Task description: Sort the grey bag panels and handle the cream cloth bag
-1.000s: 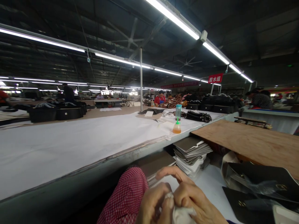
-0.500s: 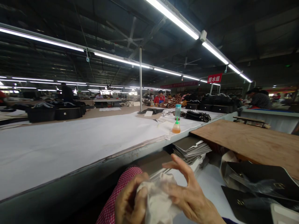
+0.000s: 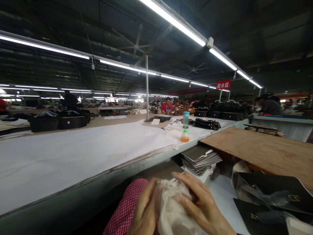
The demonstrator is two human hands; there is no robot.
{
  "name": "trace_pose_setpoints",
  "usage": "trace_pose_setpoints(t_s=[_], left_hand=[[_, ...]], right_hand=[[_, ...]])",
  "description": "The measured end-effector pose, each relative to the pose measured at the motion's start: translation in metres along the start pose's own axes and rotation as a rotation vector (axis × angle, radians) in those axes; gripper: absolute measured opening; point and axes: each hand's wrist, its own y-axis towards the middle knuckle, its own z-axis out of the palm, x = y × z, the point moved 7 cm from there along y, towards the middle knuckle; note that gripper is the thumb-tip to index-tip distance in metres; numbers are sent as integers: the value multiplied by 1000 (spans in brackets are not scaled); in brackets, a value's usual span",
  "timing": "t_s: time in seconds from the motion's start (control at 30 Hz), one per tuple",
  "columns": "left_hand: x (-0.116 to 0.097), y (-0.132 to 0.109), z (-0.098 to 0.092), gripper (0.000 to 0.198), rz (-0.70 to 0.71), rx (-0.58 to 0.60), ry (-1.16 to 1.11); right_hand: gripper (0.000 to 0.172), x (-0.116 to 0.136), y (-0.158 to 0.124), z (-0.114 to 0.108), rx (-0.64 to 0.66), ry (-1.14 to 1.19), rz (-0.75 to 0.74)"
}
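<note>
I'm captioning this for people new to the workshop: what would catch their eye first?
Probably the crumpled pale cloth between the left hand and right hand, low at the centre, comes first. Then come the green-nozzled bottle near the edge of the white-covered table and the red sign, upper right.

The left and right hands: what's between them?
A crumpled off-white cloth, touched by both the left hand and the right hand, as the head view shows.

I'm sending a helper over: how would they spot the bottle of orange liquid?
Find the long, white-covered table. Near its front edge, toward the right, stands a small translucent bottle. Unlike the blue-capped cylindrical bottle behind it, this one has a green nozzle.
</note>
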Motion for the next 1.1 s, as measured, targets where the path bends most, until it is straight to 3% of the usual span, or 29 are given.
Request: trace_pose_setpoints(t_s=[0.07,0.17,0.27,0.4,0.53,0.63,0.7,0.77,0.83,0.9,1.0,1.1], left_hand=[[1,15,9,28,-156,130,-239],[-9,25,11,32,-187,195,-362],[-23,21,1,40,84,30,15],[-34,3,17,41,523,-45,403],[-24,7,18,32,558,-114,419],[-30,11,11,30,569,-142,357],[-35,15,5,18,475,-122,235],[-27,22,2,2,185,-41,-29],[-14,21,6,12,-145,33,-358],[-8,18,11,19,-327,50,-615],[-4,18,15,17,-355,28,-787],[-7,22,16,14,-268,61,-833]], right_hand=[[29,-7,3,-7,-71,-25,55],[22,-17,5,-17,-135,-59,117],[22,-16,5,-19,-136,-73,117],[25,-2,4,-8,-80,-69,76],[35,3,-1,0,-21,-187,69],[40,0,-5,-2,-9,-233,79],[38,0,-5,-4,-15,-214,67],[31,-1,-3,-6,-21,-141,82],[22,-3,-1,-6,-45,-28,129],[15,-6,0,-5,-80,78,180],[8,-11,-1,-3,-129,123,227],[9,-14,-1,-2,-130,60,197]])
